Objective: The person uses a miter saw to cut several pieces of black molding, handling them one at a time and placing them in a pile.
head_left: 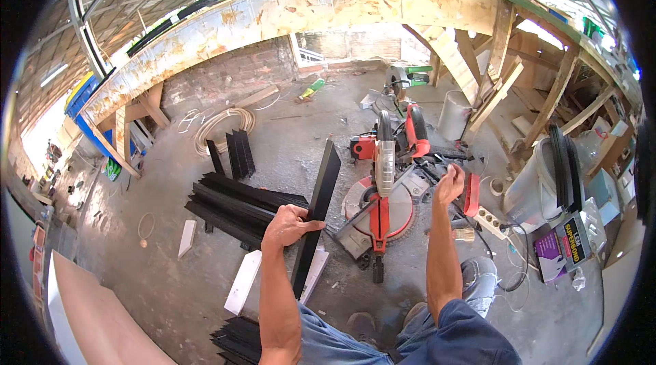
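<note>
My left hand [290,227] is closed round a long black strip [324,184], which stands tilted between my knees and the saw. Straight ahead on the floor is a red and grey mitre saw [384,160] with a round table. To the right of the saw, my right hand [449,184] is raised with its fingers pinched together; what they hold, if anything, is too small to make out. Beside that hand lies a red elongated object [471,195]. Several more black strips [236,204] are stacked on the floor left of my left hand.
White offcuts [242,283] lie by my left arm. A power strip [490,221] with cables, a white bucket [533,180] and a purple and black box [562,247] stand at the right. Coiled hose [224,129] and a green angle grinder [410,78] lie farther back, under a long wooden bench [307,13].
</note>
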Available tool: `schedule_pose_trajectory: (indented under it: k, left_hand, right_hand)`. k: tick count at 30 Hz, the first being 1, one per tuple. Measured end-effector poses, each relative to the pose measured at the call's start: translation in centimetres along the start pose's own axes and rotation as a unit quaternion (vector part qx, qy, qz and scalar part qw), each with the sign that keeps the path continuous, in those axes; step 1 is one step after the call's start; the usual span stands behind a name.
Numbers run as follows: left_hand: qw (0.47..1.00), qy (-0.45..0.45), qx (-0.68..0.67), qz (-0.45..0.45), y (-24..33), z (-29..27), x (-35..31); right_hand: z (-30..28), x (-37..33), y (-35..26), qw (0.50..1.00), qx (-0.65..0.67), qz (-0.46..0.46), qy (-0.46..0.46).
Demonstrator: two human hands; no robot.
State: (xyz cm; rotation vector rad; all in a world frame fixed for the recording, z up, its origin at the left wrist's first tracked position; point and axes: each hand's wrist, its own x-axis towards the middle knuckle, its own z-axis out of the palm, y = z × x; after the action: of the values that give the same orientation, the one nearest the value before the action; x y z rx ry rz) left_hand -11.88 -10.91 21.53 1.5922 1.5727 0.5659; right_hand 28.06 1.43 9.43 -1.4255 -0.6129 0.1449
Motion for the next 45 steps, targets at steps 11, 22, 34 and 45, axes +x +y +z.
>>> schedule_pose_trajectory:
  k: [11,22,34,45]
  left_hand:
    - [0.929,0.205,0.247,0.183,2.1,3.4,0.2]
    - [0.924,0.24,0.262,0.137,3.1,4.3,-1.1]
    - [0.93,0.227,0.253,0.137,3.9,4.5,-1.5]
    - [0.925,0.242,0.255,0.147,3.2,4.2,-2.0]
  right_hand:
    - [3.7,-5.1,-27.3,0.801,-0.065,-0.342,-0.486]
    - [7.8,-6.1,-31.3,0.667,-0.091,-0.411,-0.615]
    - [9.8,-5.7,-33.1,0.64,-0.2,-0.264,-0.693]
    - [9.2,-4.1,-28.7,0.661,-0.063,-0.275,-0.696]
